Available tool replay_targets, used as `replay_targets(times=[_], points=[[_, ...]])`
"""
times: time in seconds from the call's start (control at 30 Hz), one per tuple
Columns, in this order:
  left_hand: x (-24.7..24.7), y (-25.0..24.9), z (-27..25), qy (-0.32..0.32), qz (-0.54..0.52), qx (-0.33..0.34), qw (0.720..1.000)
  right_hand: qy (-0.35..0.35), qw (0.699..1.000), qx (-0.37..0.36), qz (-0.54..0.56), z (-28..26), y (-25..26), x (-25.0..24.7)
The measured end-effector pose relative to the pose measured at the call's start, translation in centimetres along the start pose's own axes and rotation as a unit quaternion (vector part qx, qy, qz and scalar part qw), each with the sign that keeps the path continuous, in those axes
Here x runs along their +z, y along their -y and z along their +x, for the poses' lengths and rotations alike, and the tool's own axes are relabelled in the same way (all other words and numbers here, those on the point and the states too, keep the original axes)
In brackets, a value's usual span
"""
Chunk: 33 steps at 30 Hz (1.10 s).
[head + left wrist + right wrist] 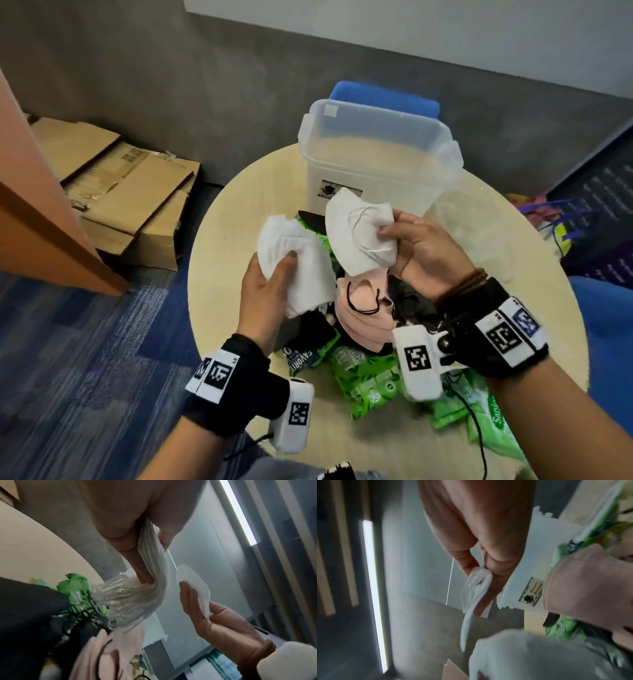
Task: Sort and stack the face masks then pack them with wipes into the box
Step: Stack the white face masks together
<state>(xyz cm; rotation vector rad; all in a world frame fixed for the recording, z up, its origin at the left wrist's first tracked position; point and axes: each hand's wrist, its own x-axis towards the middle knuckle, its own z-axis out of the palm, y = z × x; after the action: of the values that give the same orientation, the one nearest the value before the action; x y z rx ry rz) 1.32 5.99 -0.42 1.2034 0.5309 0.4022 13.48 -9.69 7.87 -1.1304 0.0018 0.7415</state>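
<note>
The black masks (pixel 407 301) lie mostly hidden under the pink masks (pixel 363 318), and the wipes packs' (pixel 370 380) print is unreadable.

Left hand (pixel 265 301), right hand (pixel 423 251) raised (fingers pinching).

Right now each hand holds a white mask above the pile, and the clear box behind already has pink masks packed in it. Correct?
Not quite. The left hand and right hand do each hold a white mask above the pile, but the clear box holds no masks. The head view shows the pink masks still lying in the pile on the table.
</note>
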Motion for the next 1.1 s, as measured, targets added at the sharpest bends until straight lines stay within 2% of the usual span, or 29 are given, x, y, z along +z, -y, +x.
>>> replay_targets(times=[0.13,0.23,0.47,0.57,0.63,0.7,0.8,0.83,0.97,1.1], points=[[2.9,-0.8,-1.0,0.04,-0.045,0.002,0.998,-0.016,1.0,-0.004,0.01,-1.2,-1.9,-1.0],[4.0,-1.1,-1.5,0.055,-0.037,0.005,0.998,-0.03,0.999,-0.013,-0.008,-2.1,-3.2,-1.3],[3.2,0.4,-2.3,0.046,0.012,-0.013,0.999,-0.037,0.998,-0.049,-0.031,-3.9,-6.2,0.0],[2.3,0.8,-2.5,0.043,0.032,-0.015,0.998,-0.066,0.99,-0.103,-0.072,-3.6,-6.7,-0.1],[2.2,0.9,-2.6,0.045,0.04,-0.024,0.998,-0.081,0.968,-0.159,-0.178,-3.4,-6.9,0.0],[2.5,1.1,-2.9,0.049,0.044,-0.032,0.997,-0.083,0.943,-0.174,-0.271,-3.2,-7.5,0.1],[3.2,1.5,-3.2,0.048,0.042,-0.053,0.997,-0.096,0.938,-0.166,-0.288,-3.6,-8.3,0.2],[3.3,1.6,-3.2,0.047,0.039,-0.059,0.996,-0.119,0.928,-0.177,-0.305,-3.7,-8.4,-0.1],[3.1,1.5,-3.0,0.042,0.026,-0.066,0.997,-0.195,0.856,-0.191,-0.438,-5.2,-8.3,-3.9],[1.8,1.2,-2.4,0.022,0.007,-0.067,0.998,-0.363,0.805,-0.151,-0.444,-8.3,-7.6,-10.5]])
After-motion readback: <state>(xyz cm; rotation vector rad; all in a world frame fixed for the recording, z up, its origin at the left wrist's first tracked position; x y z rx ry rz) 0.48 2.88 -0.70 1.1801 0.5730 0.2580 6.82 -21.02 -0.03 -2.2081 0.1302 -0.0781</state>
